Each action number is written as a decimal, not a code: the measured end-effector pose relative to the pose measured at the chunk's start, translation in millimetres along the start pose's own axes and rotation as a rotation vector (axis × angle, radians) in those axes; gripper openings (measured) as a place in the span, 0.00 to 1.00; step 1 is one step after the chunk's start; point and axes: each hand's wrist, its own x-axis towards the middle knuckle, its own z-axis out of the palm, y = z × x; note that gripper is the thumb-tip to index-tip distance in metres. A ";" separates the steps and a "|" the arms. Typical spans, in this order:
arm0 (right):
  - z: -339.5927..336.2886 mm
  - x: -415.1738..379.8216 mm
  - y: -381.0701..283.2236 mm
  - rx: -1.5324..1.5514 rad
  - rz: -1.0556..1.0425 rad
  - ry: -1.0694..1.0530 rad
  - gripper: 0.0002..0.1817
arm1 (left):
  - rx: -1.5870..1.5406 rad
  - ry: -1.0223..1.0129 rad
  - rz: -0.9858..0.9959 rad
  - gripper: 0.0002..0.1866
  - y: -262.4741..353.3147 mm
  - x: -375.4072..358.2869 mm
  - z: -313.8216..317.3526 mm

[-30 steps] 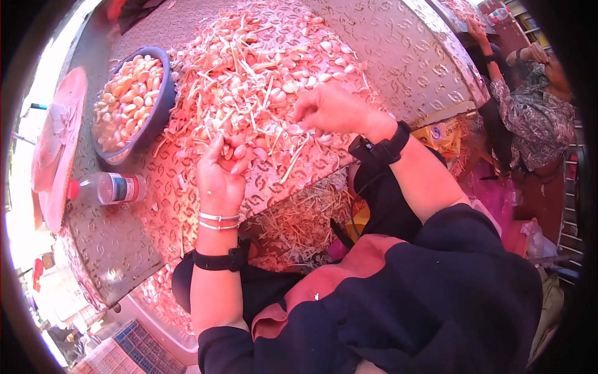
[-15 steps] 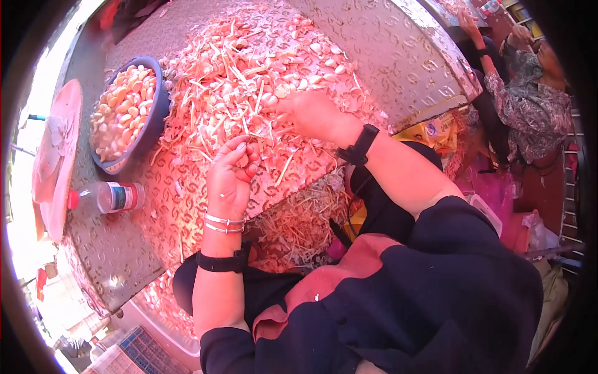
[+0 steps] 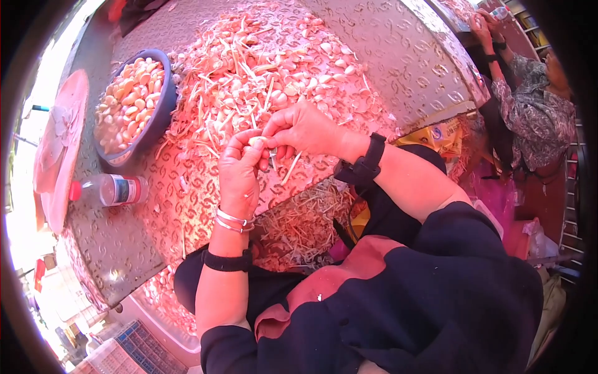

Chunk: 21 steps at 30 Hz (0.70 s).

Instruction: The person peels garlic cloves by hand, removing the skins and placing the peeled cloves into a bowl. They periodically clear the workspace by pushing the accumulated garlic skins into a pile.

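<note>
My left hand (image 3: 239, 177) is closed, pinching a pale garlic clove (image 3: 256, 143) between thumb and fingertips. Meeting it there, my right hand (image 3: 306, 129) has its thumb and forefinger pressed together at the clove's other side; the fingers hide what exactly they grip. Both hands are above the near part of a heap of garlic cloves, skins and dry stalks (image 3: 233, 81) on a patterned metal table (image 3: 398, 59). To the left of the heap stands a blue-grey basin (image 3: 167, 103) full of peeled garlic cloves (image 3: 131, 103).
A plastic bottle with a red cap (image 3: 121, 189) lies left of my left hand, beside a wide-brimmed hat (image 3: 62, 146) at the table's edge. Stalks and skins (image 3: 305, 221) lie below the near edge. Another person (image 3: 536, 112) sits at the right, hands raised.
My right hand has moved from the heap toward my left hand, and their fingertips now meet at the clove. The view has shifted slightly. The other person's hands have come together.
</note>
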 end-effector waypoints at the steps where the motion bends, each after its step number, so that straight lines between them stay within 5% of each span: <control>1: -2.4 -0.6 -1.9 0.058 0.001 -0.028 0.05 | -0.073 -0.013 -0.011 0.10 0.6 0.4 -1.1; 6: -14.4 -1.4 -7.2 0.202 0.052 -0.131 0.06 | -0.129 -0.087 -0.104 0.09 14.6 -1.6 0.5; 11: -23.6 -4.9 -10.4 0.026 0.002 -0.055 0.05 | -0.155 -0.160 -0.142 0.09 19.5 0.0 -7.5; 15: -40.1 -16.2 -9.5 -0.014 -0.023 -0.206 0.05 | -0.188 -0.022 -0.073 0.08 23.8 2.8 -9.1; 18: -21.3 -39.9 -3.9 -0.244 -0.086 -0.566 0.13 | -0.222 0.049 -0.017 0.07 28.6 5.7 -19.5; 21: -27.6 -42.1 1.4 -0.852 -0.091 -0.293 0.05 | -0.211 0.121 -0.056 0.04 29.8 6.9 -23.9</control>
